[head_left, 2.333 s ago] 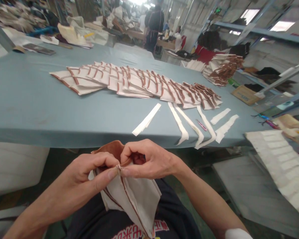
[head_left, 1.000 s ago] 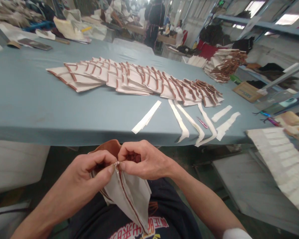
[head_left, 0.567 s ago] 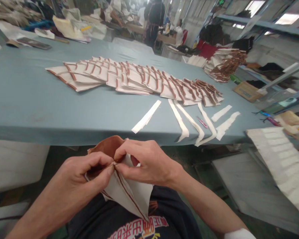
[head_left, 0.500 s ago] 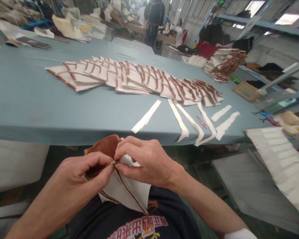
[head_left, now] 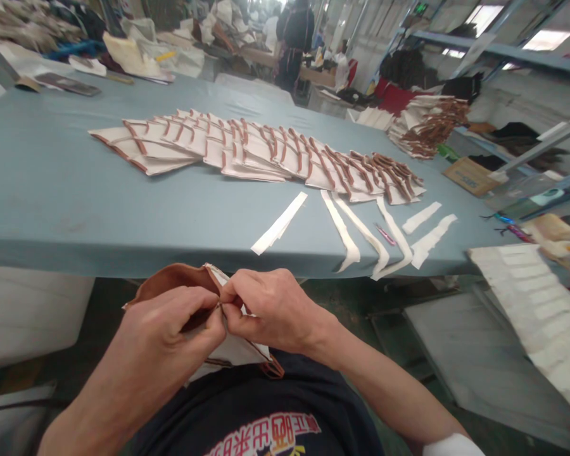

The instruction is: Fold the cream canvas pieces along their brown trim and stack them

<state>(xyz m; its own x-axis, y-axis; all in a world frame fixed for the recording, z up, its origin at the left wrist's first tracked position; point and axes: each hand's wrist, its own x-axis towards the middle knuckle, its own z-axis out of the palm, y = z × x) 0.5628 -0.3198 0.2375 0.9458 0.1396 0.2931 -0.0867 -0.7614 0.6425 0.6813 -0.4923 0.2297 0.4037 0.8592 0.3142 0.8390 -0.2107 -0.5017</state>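
Observation:
Close to my body, in front of the table edge, I hold a sewn piece (head_left: 171,278) with a brown leather-like side and a white backing with brown-edged seams. My left hand (head_left: 171,335) is closed, thumb and fingers pinching the piece's seam edge. Right beside it, my right hand (head_left: 266,307) pinches the same edge, its fingertips touching those of the left. What lies exactly between the fingertips is too small to make out. Both hands cover much of the piece's middle.
On the blue-covered table (head_left: 42,196) lies a long overlapping row of white pieces with brown edges (head_left: 251,149). Nearer are white strips (head_left: 280,225) and a small pink tool (head_left: 384,234). A further stack (head_left: 427,126) stands at the back right. A person (head_left: 294,44) stands beyond the table.
The piece has turned and shifted left, so more of its brown side shows and its white part sits higher. Both hands still pinch its edge and have moved slightly right.

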